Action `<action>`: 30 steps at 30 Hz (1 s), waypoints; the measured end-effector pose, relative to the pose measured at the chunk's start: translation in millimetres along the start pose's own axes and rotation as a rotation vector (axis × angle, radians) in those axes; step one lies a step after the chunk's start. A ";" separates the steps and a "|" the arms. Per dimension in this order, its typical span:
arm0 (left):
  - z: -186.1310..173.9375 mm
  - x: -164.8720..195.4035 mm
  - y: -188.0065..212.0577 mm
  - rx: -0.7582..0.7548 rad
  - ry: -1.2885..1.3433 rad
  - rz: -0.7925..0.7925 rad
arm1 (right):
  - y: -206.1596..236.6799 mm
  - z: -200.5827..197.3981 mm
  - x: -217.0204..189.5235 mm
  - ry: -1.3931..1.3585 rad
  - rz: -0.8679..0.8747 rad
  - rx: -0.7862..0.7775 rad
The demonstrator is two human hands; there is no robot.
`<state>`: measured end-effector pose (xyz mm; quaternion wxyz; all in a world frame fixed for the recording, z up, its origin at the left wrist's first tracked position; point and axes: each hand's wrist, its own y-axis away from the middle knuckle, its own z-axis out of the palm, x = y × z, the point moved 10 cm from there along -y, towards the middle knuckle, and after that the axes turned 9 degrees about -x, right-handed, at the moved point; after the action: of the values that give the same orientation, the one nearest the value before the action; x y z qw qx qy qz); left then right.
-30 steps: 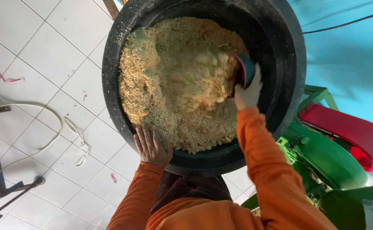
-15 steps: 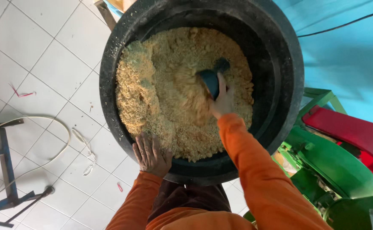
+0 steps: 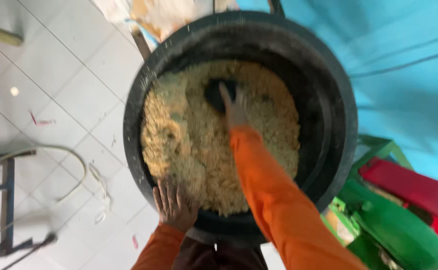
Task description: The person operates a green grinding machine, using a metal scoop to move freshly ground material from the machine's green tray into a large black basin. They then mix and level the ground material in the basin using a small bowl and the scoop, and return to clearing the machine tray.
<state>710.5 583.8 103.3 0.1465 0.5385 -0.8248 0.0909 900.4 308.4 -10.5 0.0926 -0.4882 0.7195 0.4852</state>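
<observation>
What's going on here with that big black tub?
A person in orange sleeves leans over a big black tub of yellowish crumbly meal. The right hand reaches into the meal holding a dark scoop, while the left hand rests on the near rim. A green and red machine stands beside it.

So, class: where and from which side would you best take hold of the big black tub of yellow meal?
Probably by the black tub's thick rolled rim, from the near side, where the left hand rests on the edge. The rim is bare there; the yellow meal fills the inside, where the right hand works with a dark scoop.
</observation>
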 end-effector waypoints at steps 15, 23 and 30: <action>0.1 0.7 6.3 0.030 -0.026 0.023 | 6.3 -54.2 23.1 1.511 -0.378 0.185; -8.1 5.2 3.0 0.079 -0.042 0.026 | 117.4 -51.4 153.0 0.673 0.346 0.193; -7.7 9.4 2.2 0.037 -0.009 0.061 | 184.4 -10.9 118.9 0.001 0.574 0.251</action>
<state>706.0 578.9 113.7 0.1302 0.5162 -0.8396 0.1081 697.8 236.6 35.0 0.0107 -0.2500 0.8823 0.3988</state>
